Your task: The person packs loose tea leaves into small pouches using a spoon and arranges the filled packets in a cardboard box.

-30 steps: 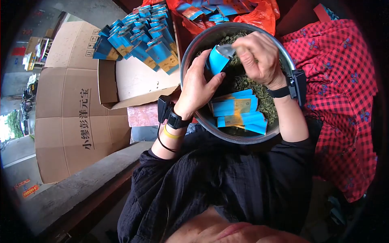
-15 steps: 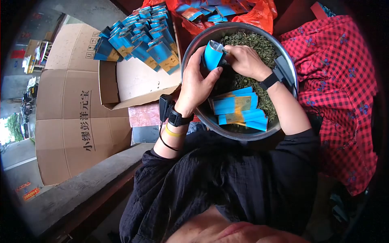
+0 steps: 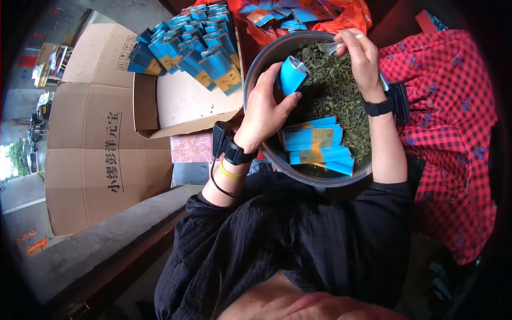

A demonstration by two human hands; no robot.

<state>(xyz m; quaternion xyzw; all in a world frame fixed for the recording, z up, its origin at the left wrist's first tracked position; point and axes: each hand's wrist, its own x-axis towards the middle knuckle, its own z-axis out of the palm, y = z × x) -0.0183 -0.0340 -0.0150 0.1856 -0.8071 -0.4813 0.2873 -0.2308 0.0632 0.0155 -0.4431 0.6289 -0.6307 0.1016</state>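
My left hand grips a blue pouch over the left side of a metal basin. The pouch is tilted, and its open silvery mouth points to the upper right. Dried green leaves, like tea, fill the basin. Between the fingers of my right hand is a small clear plastic scoop, low at the leaves near the basin's far edge; its tip is hard to make out. Several flat blue and gold pouches lie on the leaves at the near side.
At the left, a cardboard tray holds many standing blue pouches. Behind the basin, a red plastic bag has more pouches. A large cardboard sheet stands further left. Red checked cloth lies right of the basin.
My right hand has moved away from the pouch's mouth, up and right to the far side of the basin, with the scoop. The left hand still holds the pouch, now slightly further right and tilted more.
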